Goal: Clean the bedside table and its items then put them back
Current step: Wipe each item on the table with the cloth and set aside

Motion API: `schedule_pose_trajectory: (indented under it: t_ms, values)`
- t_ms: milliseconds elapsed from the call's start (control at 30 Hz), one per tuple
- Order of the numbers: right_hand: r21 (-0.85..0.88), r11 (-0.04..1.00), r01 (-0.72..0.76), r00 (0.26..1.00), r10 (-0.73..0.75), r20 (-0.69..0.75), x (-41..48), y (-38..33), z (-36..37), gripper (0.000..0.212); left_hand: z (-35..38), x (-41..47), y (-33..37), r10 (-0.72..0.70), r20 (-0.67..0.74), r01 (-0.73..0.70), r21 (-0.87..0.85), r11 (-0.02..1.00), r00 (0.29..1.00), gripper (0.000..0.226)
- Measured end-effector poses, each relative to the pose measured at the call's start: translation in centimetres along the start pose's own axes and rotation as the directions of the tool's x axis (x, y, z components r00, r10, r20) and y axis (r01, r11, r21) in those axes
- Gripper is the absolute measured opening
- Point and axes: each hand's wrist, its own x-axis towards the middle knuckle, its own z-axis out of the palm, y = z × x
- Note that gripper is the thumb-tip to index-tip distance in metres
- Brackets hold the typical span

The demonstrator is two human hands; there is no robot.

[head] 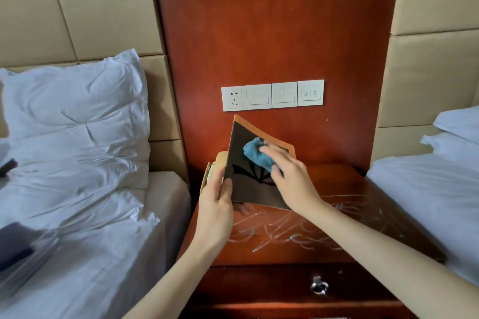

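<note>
Left hand (216, 204): grips the book's (248, 189) left edge, above the counter (337, 215).
Cloth (255, 154): bunched on the cover.
Right hand (290, 176): flat fingers press the cloth.
Advice: brace the floppy cover and wipe evenly.

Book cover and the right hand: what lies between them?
A bunched blue cloth lies between the right hand and the book, pressed on its dark cover, while the left hand holds the book's left edge. The head view shows this.
</note>
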Motion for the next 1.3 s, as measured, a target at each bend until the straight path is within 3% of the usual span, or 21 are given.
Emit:
schedule_pose_trajectory:
  t_ms: [133,200,400,700,900,1100,1300]
  values:
    - [0.022,0.959,-0.282,0.945,0.282,-0.164,1.3,2.2,-0.8,0.05,-0.7,-1.2,-0.5,-0.032,0.021,0.031,0.069,0.997,0.999,0.039]
    - [0.071,0.936,-0.346,0.916,0.353,-0.189,1.1,2.2,-0.7,0.048,-0.7,-1.5,-0.7,-0.035,0.029,0.032,0.085,0.996,0.999,0.039]
    - [0.164,0.964,-0.209,0.978,0.202,0.062,-1.2,-2.8,2.6,0.048,0.1,0.0,-1.9,-0.12,-0.013,0.121,0.057,0.991,0.993,0.043]
    - [0.076,0.994,0.082,0.964,-0.098,0.248,-3.0,-3.5,3.4,0.05,-2.4,1.0,-3.2,-0.15,-0.192,0.132,-0.103,0.986,0.97,0.032]
    - [-0.049,0.998,0.039,0.982,-0.029,0.184,-2.4,-0.6,2.5,0.046,-4.7,0.9,-2.9,-0.098,-0.196,0.09,-0.051,0.995,0.976,0.033]
    - [-0.095,0.994,0.057,0.975,-0.035,0.218,-1.8,0.5,3.5,0.045,-6.5,-0.1,-2.9,-0.047,-0.212,0.055,0.032,0.998,0.976,0.034]
    - [-0.133,0.973,-0.188,0.97,0.205,0.133,-0.2,0.5,5.5,0.04,-10.0,-1.4,-1.9,-0.06,-0.304,0.06,-0.01,0.998,0.951,0.033]
